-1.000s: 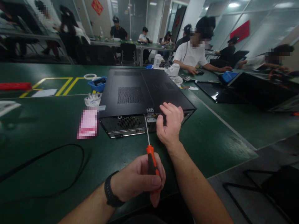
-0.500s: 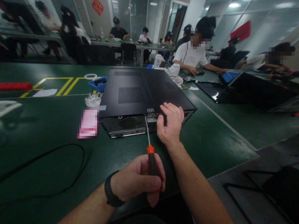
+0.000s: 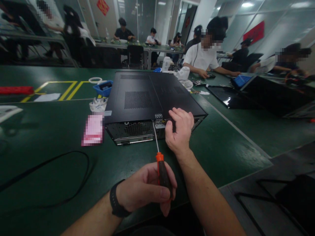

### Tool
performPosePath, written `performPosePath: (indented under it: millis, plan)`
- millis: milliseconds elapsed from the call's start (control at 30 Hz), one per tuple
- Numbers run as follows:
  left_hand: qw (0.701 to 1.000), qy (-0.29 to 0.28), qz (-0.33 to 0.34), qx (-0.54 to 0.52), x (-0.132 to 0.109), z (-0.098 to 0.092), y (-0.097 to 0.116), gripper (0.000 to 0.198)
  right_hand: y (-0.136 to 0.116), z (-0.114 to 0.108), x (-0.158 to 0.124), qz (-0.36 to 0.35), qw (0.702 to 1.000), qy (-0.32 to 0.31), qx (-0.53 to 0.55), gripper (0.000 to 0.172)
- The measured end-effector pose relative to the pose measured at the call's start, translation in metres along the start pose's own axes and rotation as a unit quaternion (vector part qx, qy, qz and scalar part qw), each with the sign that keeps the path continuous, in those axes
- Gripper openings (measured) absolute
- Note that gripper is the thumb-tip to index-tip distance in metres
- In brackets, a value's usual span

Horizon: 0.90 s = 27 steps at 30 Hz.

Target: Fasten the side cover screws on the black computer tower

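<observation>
A black computer case [image 3: 137, 100] lies flat on the green table with its rear panel facing me. My left hand [image 3: 147, 188], wearing a black watch, is closed around the dark and orange handle of a screwdriver [image 3: 160, 158]. The shaft runs away from me, and its tip meets the rear edge of the case near a small patterned sticker [image 3: 158, 116]. On the right, my right hand [image 3: 180, 131] rests against the case's rear edge, thumb apart from the fingers, holding nothing. Its palm hides part of the rear panel.
Left of the case are a pink packet [image 3: 93, 129], crumpled white gloves [image 3: 97, 105] and a blue bin [image 3: 103, 88]. A black cable [image 3: 49, 160] loops across the near left table. Beyond the case, a person in white [image 3: 203, 59] works beside a small white fan [image 3: 187, 85].
The screwdriver handle has shifted slightly right and turned a little, with the fingers of my left hand moving along with it. The tip, my right hand and the case stay in place.
</observation>
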<state>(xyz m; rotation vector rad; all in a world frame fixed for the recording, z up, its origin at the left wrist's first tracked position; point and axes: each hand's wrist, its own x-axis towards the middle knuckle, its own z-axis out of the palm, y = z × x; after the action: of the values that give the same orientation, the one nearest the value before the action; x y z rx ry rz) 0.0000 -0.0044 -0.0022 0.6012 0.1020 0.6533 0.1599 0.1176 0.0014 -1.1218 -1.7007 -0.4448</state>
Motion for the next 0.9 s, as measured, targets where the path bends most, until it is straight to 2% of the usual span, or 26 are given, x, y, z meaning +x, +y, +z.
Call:
performPosePath:
  millis: [267, 567, 700, 900]
  plan:
    - [0.999, -0.017, 0.023, 0.029, 0.0019, -0.0037, -0.0035, 0.029, 0.0001, 0.0, 0.0, -0.003, 1.0, 0.002, 0.004, 0.034]
    - [1.0, -0.006, -0.003, -0.005, -0.0013, 0.0006, 0.0027, 0.028, 0.0004, 0.0001, -0.0003, -0.007, 1.0, 0.008, 0.009, 0.033]
    - [1.0, -0.01, 0.011, -0.003, 0.0004, 0.0009, 0.0015, 0.022, -0.0001, 0.0, 0.0004, -0.007, 1.0, 0.008, 0.009, 0.034]
    - [1.0, -0.022, 0.021, -0.001, 0.0016, -0.0001, -0.0006, 0.023, -0.0004, -0.0007, 0.0005, -0.005, 1.0, 0.003, 0.005, 0.035]
